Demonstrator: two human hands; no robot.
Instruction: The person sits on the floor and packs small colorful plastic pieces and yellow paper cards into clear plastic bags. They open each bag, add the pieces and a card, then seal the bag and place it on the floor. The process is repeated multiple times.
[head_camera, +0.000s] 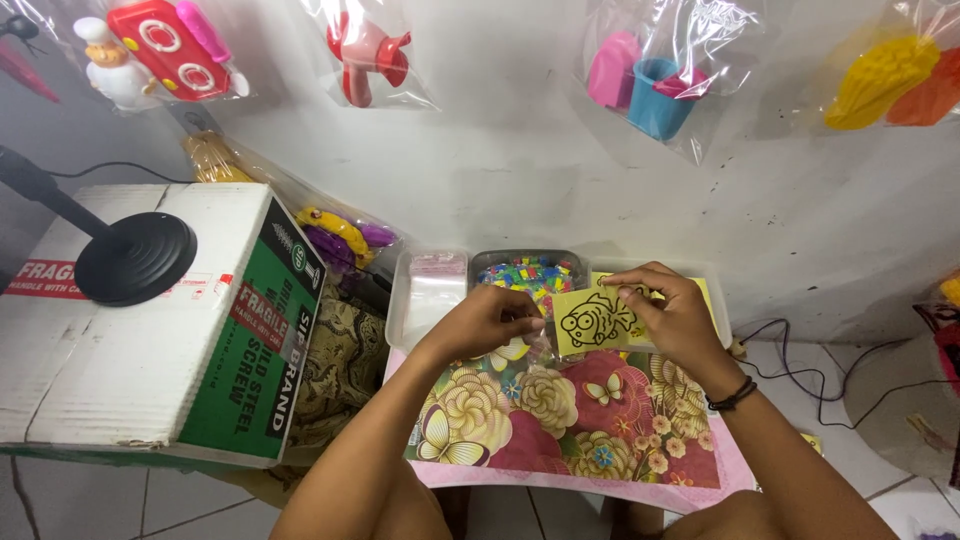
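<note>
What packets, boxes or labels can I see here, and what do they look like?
Carton: left, white top, green side, red stickers.
Toy bags: clear plastic, hung along the wall, bright plastic toys inside.
Yellow card: square, black cartoon fish drawing, pinched by the right hand.
Clear sleeves: stacked in the tray, beside the left hand.
Bead tub: grey, multicoloured bits.

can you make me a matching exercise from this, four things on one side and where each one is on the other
Things:
1. yellow fish card
2. black round stand base
3. tray of coloured beads
4. black wristband

Places:
A. on the right wrist
B. on top of the cardboard box
C. between the fingers of both hands
D. against the wall, behind the left hand

Pairs: 1-C, 2-B, 3-D, 4-A
</note>
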